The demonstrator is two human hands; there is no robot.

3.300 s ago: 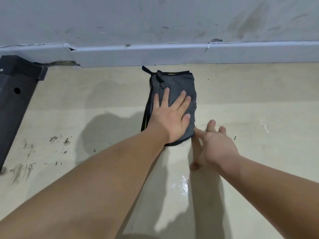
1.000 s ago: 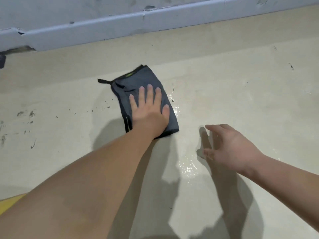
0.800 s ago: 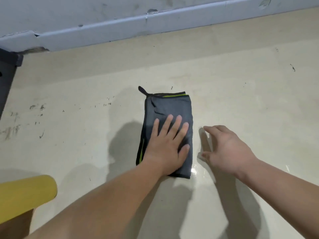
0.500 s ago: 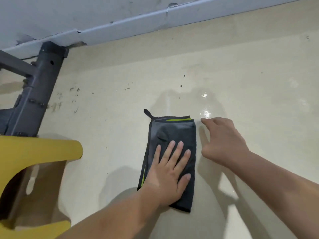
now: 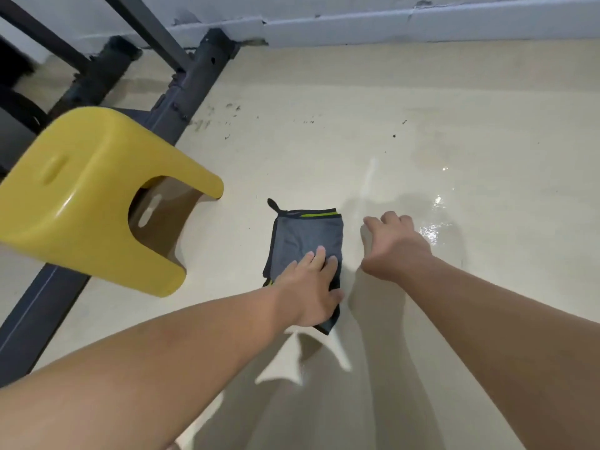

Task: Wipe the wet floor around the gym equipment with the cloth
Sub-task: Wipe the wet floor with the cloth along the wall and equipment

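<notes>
A folded grey cloth [image 5: 305,238] with a green-and-black edge and a small loop lies flat on the cream floor. My left hand [image 5: 311,290] presses on its near half with straight fingers. To the right of the cloth, my right hand [image 5: 394,245] rests on the bare floor, its fingers loosely bent and holding nothing. A glistening wet patch [image 5: 433,227] shines just right of that hand. The dark steel frame of the gym equipment [image 5: 191,86] runs along the left, from the wall toward me.
A yellow plastic stool [image 5: 84,196] stands left of the cloth, against the frame. A grey skirting board [image 5: 422,24] lines the far wall. Small dark specks [image 5: 227,125] dot the floor near the frame's foot.
My left hand has dragged the cloth toward me, away from the wall. The view has pulled back, bringing the stool and the equipment frame into sight. My right hand stays beside the cloth.
</notes>
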